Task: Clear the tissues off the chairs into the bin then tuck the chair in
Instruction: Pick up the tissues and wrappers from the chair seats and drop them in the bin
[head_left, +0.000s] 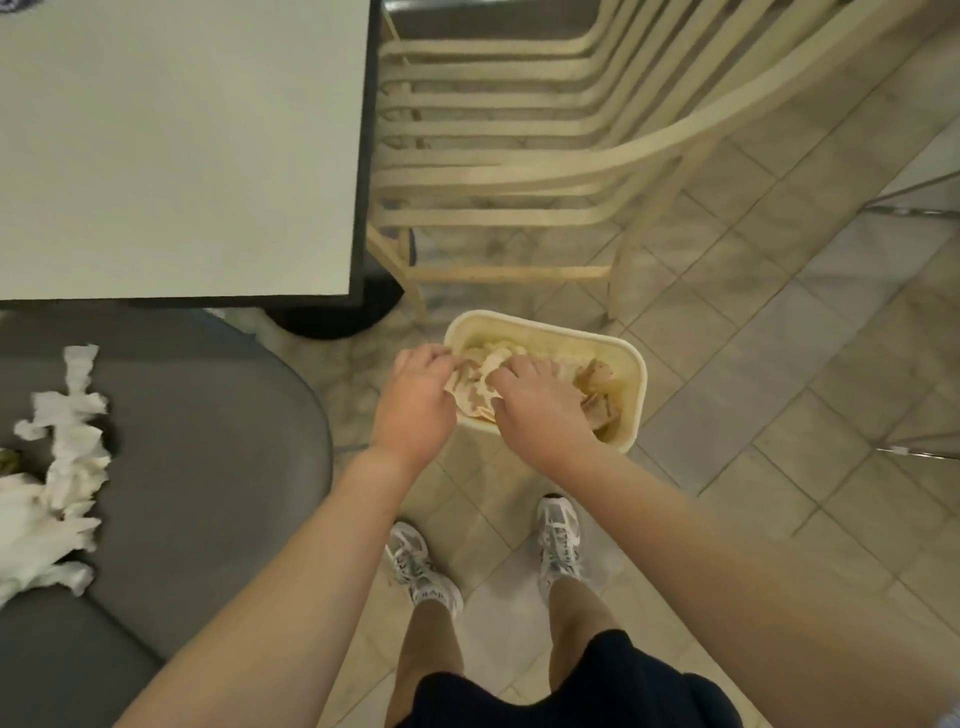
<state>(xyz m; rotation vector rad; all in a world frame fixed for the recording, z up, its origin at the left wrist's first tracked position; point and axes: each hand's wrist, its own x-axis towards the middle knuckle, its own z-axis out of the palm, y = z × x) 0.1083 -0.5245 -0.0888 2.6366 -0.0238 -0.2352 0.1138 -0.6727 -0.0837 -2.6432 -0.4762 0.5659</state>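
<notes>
A cream bin (631, 364) stands on the tiled floor in front of me, holding crumpled tissues (597, 379). Both my hands are over its near rim. My left hand (415, 395) and my right hand (537, 402) each grip the same crumpled tissue wad (480, 376) just above the bin's opening. On the grey chair seat (208, 467) at the left lie white torn tissues (67, 457), trailing to the frame's left edge.
A pale table (182, 145) with a dark edge fills the upper left, its round black base (332, 317) near the bin. A stack of cream slatted chairs (519, 156) stands behind the bin. My feet (488, 561) are on the tiles below.
</notes>
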